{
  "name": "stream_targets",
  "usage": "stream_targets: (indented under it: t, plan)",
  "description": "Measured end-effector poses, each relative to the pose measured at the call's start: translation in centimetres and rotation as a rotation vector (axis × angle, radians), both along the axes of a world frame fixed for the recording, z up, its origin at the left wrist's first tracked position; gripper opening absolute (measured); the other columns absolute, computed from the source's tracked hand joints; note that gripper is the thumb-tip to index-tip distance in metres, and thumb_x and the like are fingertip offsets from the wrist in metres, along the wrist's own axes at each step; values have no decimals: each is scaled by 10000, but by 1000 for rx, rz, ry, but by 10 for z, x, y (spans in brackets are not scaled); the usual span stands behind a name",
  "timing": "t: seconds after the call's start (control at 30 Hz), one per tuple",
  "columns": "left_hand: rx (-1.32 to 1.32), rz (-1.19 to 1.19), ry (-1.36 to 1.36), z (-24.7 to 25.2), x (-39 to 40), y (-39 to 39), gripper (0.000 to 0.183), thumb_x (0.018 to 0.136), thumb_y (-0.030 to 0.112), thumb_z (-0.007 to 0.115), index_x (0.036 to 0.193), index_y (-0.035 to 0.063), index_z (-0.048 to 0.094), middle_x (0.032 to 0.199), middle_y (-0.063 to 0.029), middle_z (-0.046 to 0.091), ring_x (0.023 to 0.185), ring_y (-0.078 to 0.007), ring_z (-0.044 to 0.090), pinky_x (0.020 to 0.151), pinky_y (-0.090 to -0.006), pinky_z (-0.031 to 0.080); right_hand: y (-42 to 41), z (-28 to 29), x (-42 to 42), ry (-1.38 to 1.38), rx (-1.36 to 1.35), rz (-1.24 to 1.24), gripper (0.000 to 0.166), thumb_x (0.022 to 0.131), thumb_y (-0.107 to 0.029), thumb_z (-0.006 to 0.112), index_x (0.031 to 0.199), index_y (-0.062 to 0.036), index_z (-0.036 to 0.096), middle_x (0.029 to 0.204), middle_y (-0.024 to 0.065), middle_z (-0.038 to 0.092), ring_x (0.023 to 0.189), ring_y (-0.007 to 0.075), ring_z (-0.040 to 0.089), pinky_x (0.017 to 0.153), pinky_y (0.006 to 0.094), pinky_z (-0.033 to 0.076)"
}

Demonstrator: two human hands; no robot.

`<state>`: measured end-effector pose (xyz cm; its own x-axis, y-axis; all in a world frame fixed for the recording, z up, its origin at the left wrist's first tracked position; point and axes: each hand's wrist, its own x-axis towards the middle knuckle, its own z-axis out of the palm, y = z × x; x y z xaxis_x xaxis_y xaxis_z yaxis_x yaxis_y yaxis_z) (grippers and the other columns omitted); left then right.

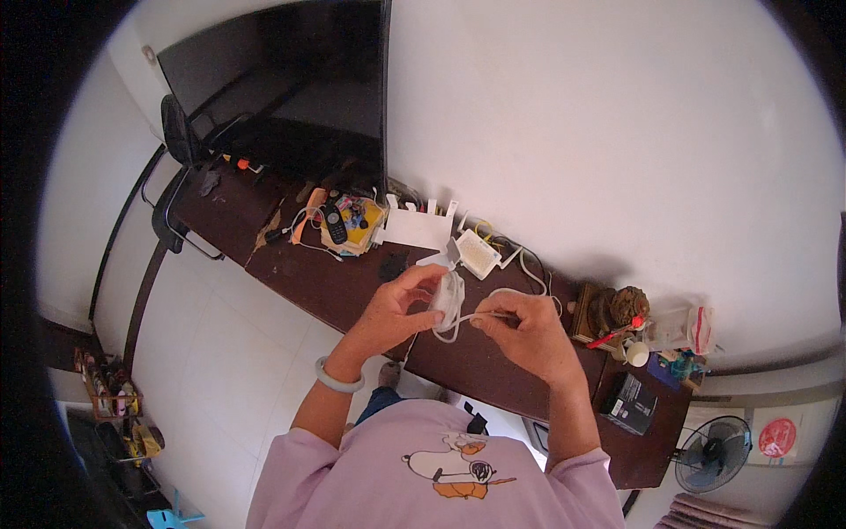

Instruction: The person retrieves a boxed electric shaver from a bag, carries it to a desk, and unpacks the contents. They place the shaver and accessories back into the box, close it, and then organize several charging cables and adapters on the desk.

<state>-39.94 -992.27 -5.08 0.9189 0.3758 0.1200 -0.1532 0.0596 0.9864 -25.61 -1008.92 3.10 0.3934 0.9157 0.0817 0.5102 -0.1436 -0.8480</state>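
A white power adapter or similar small device, with white cable looped around it, is in my left hand, held between thumb and fingers. To its right, my right hand pinches a stretch of the same white cable. Both hands are above a dark brown wooden table. Just beyond them stand a white router and a larger white box-like device. The exact kind of the held device cannot be told.
Left of the routers, a black remote control lies on papers beside a white cable. A large television stands behind. To the right are a wooden carving, a white cup, a black box and a fan.
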Motion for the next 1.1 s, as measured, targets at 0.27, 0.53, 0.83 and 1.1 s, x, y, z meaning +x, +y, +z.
stream_targets:
  t: [0.27,0.53,0.83,1.1]
  plan:
    - [-281,-219,23,-1,-7,-5,641,756,90,772,1333,21,502,1255,-79,579,1144,-164,558,1005,-334,437,15,6,17,112,46,70,87,819,-43,700,872,23,681,769,81,676,701,124,626,653,252,505]
    - [-455,-197,-67,-2,-11,-12,623,752,70,776,1312,33,505,1251,-62,587,1135,-142,563,986,-311,452,20,-47,17,658,123,-37,106,872,-123,698,891,-19,701,736,6,641,618,63,546,524,203,410]
    - [-568,-4,-285,2,-5,-16,572,816,8,675,1341,39,452,1271,-56,561,1156,-149,553,1001,-305,451,16,-96,-15,905,123,-199,162,926,-200,643,938,-46,689,680,-6,596,515,39,454,442,188,316]
    - [-430,308,-266,-12,7,-14,552,814,-58,620,1323,34,429,1281,-81,529,1192,-172,517,1035,-327,421,5,-104,-48,457,39,-217,170,909,-136,631,982,10,676,691,29,628,594,80,542,528,235,415]
